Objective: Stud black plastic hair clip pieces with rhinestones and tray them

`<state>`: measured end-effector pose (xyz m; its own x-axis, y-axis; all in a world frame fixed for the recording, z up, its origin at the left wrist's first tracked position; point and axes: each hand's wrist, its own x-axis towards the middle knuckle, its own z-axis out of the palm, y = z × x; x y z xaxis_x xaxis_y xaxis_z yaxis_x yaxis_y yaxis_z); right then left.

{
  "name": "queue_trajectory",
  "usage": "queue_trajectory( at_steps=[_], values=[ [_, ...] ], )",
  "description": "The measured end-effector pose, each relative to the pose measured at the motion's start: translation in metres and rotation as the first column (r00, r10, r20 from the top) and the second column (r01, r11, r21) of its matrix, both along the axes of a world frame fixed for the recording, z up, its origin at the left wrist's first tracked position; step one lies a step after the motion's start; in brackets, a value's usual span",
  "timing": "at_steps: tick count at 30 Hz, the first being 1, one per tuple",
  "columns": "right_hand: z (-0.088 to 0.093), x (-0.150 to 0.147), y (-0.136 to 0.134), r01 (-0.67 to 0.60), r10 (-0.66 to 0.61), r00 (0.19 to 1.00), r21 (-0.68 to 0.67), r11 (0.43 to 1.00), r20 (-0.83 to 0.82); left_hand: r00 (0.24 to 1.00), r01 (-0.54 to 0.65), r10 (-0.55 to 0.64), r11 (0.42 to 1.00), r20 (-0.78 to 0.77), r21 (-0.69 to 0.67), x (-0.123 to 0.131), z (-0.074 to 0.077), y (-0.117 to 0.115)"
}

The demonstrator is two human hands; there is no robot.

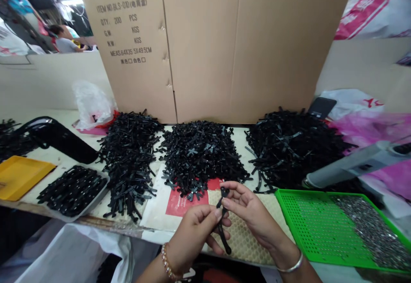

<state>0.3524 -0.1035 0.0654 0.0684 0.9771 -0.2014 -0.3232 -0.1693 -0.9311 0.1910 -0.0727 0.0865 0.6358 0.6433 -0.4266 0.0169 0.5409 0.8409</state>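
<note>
Between both hands is a long, thin black plastic piece (222, 233) with rounded ends, held above the near edge of the table. My left hand (195, 229) pinches it around the middle, thumb on top. At the upper end, the thumb and fingers of my right hand (248, 212) are closed on the same piece. Fingers cover part of it, so I cannot tell whether it is one part or two joined. Just beyond my hands lies a heap of short black forked pieces (201, 156). A honeycomb-textured mat (250, 236) is beneath my right hand.
Black strips are heaped left (130, 159) and right (289, 146). A green tray (284, 214) of small metal parts is at right, below a grey electric screwdriver (349, 165). Leftward stand a clear tub (104, 184) of black pieces and a yellow tray (22, 174). Cardboard (205, 52) blocks the back.
</note>
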Motion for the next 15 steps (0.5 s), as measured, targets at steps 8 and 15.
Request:
queue_trajectory(
  at_steps=[8, 15],
  values=[
    [-0.010, -0.010, 0.001, 0.170, -0.170, 0.985, 0.018, 0.985, 0.027, 0.942, -0.333, 0.329, 0.941, -0.070, -0.056, 0.000, -0.021, 0.008],
    [-0.014, -0.022, -0.001, 0.365, -0.366, 0.930, -0.062, 0.929, -0.011, 0.871, -0.491, 0.491, 0.869, -0.012, -0.051, 0.010, -0.025, 0.006]
  ],
)
